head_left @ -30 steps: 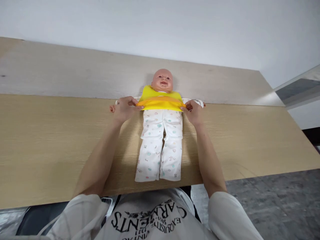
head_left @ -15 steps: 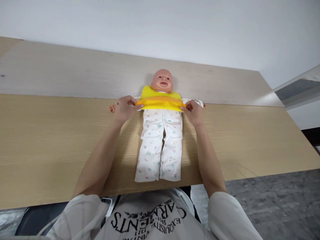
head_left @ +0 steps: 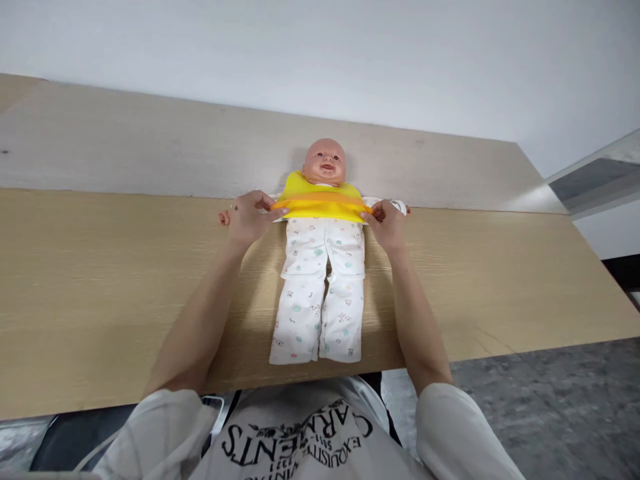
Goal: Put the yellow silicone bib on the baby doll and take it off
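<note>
Left hand point(head_left: 249, 217) is pinching the left hem of the yellow top point(head_left: 321, 203); right hand point(head_left: 388, 223) is gripping the right hem, probably by thumb and forefinger. Top is sitting on the doll point(head_left: 320, 260), lying centre frame on the wooden table point(head_left: 100, 280).

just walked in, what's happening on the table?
A person is handling a baby doll that lies face up on a wooden table. The left hand and right hand each pinch one side of the lower hem of a yellow top on the doll's chest. The hem sits at the doll's waist, above the white printed trousers.
</note>
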The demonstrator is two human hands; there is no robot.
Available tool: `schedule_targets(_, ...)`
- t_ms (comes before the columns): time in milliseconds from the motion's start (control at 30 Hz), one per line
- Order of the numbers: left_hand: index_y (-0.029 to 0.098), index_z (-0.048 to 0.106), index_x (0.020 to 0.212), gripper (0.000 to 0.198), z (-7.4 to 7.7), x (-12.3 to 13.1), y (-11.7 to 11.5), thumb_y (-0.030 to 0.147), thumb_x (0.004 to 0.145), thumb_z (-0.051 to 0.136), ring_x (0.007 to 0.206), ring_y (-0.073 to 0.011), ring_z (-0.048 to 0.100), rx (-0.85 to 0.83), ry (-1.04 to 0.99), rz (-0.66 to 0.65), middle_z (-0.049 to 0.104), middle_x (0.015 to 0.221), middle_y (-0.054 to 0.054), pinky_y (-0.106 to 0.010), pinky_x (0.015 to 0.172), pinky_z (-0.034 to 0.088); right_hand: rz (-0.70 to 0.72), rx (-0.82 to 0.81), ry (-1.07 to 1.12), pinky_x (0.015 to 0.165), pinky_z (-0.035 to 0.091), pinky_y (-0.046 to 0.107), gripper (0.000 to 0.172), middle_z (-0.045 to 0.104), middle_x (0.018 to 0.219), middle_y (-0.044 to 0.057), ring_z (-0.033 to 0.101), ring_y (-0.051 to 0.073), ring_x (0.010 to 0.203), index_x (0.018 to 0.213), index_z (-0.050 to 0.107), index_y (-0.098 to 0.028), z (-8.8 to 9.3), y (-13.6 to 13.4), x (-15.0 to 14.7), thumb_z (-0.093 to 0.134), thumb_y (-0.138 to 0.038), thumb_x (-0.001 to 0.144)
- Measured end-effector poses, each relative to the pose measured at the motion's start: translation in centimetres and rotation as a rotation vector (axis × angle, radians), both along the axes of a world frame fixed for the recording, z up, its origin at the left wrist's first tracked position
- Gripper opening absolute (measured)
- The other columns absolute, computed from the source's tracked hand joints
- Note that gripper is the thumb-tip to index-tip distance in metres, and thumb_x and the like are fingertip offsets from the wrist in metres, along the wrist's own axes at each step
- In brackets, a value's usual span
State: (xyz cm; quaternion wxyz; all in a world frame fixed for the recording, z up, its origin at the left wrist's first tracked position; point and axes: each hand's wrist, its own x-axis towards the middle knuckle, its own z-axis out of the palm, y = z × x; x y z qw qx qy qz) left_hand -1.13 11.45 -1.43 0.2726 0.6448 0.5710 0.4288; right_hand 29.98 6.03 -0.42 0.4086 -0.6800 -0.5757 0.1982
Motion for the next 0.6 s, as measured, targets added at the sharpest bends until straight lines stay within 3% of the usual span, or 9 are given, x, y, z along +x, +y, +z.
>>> schedule_targets(367,0.022,0.065,0.069,0.022,0.36,-0.04,-0.34,0.035,0.065,0.082,0.075,-0.0174,0.067,0.022,0.056,0.011,0.072,0.079,0.0,-0.03,0.071,0.052,0.005,0.012,0.019,0.061,0.037,0.024,0.024,0.053,0.067,-0.002,0.046,0.009,0.061,0.076,0.054,-0.015,0.0,0.02,0.04,0.072,-0.031,0.075)
schedule_targets(600,0.022,0.064,0.074,0.025,0.22,-0.2,-0.29,0.041,0.067,0.079,0.08,-0.0196,0.067,0.042,0.034,-0.09,0.072,0.083,-0.001,-0.034,0.081,0.054,0.077,-0.012,0.039,0.061,0.04,0.024,0.029,0.057,0.071,0.001,0.049,0.01,0.063,0.077,0.054,-0.016,0.15,-0.14,0.3,0.071,-0.039,0.073)
